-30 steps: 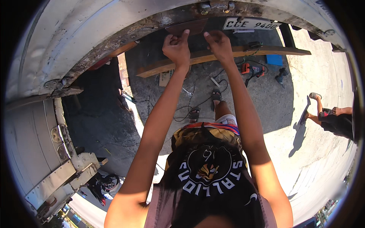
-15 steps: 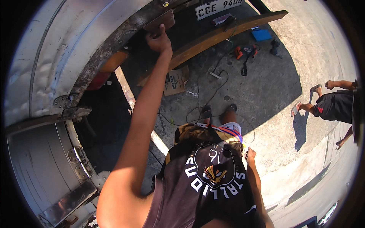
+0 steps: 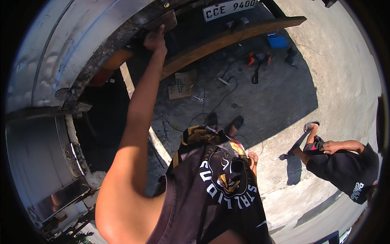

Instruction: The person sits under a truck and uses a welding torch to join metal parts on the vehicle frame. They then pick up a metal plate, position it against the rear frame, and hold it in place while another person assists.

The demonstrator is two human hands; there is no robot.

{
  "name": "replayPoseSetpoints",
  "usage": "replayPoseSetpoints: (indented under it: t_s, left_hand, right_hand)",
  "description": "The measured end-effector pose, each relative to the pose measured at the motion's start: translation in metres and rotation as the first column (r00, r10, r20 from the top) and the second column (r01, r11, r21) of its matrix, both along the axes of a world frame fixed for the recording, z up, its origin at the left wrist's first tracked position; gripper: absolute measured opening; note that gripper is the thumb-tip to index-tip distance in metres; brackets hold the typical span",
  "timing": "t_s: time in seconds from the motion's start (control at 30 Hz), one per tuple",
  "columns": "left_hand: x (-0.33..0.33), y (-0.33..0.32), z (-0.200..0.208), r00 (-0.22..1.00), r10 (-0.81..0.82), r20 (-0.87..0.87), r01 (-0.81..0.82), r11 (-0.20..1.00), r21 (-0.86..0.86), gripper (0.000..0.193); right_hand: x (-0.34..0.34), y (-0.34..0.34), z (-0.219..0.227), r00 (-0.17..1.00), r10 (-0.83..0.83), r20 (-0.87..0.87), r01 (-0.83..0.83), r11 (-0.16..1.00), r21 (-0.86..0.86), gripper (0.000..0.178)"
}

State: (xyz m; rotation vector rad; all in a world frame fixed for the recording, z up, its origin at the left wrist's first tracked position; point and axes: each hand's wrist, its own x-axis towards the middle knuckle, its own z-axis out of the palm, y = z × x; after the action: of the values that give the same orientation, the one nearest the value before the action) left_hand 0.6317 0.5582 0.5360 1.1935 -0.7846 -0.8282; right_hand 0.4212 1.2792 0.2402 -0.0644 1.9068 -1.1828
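Observation:
My left arm reaches up along the edge of a worn metal vehicle body. At its end my left hand [image 3: 155, 40] is closed on the lower edge of a flat brown metal plate [image 3: 165, 21]. One digit lies against the plate's face, the others are curled below it. The plate sits against the rusty underside of the body panel [image 3: 103, 55]. By my shorts, partly behind my dark shirt, is my right hand [image 3: 253, 157]. Its fingers are curled, and whatever is in them is hidden.
A long wooden beam [image 3: 227, 42] crosses below a license plate [image 3: 229, 9]. On the concrete lie an orange-and-black power tool [image 3: 258, 59], a blue item [image 3: 278, 42], flattened cardboard [image 3: 182, 84], scissors [image 3: 199, 99] and loose cords. A person in dark clothes [image 3: 337, 162] is at the right.
My left hand stays on the plate as the view shifts slightly. My right hand has drawn in closer to my shirt. The other person has come further into view, one hand now near their waist.

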Motion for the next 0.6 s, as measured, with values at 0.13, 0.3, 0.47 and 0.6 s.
replayPoseSetpoints:
  t_s: [0.13,0.3,0.47,0.6]
  left_hand:
    - [0.001,-0.002,0.003,0.996,0.023,-0.084,-0.021,0.999,0.026,0.040]
    - [0.007,-0.001,0.005,1.000,-0.021,-0.016,0.023,0.995,0.095,0.037]
    - [0.009,0.002,0.008,0.971,0.045,0.235,-0.086,0.982,0.169,0.039]
    - [0.003,0.009,0.014,0.980,0.029,0.195,-0.066,0.980,0.186,0.042]
  right_hand:
    - [-0.061,-0.080,0.019,0.989,0.093,0.111,-0.107,0.986,0.126,0.022]
    - [-0.128,-0.213,0.053,0.898,0.430,-0.092,-0.410,0.895,0.174,0.032]
    - [-0.128,-0.407,0.141,0.617,0.650,-0.443,-0.710,0.703,0.041,0.035]
    - [-0.065,-0.564,0.230,0.391,0.535,-0.749,-0.878,0.460,-0.130,0.033]
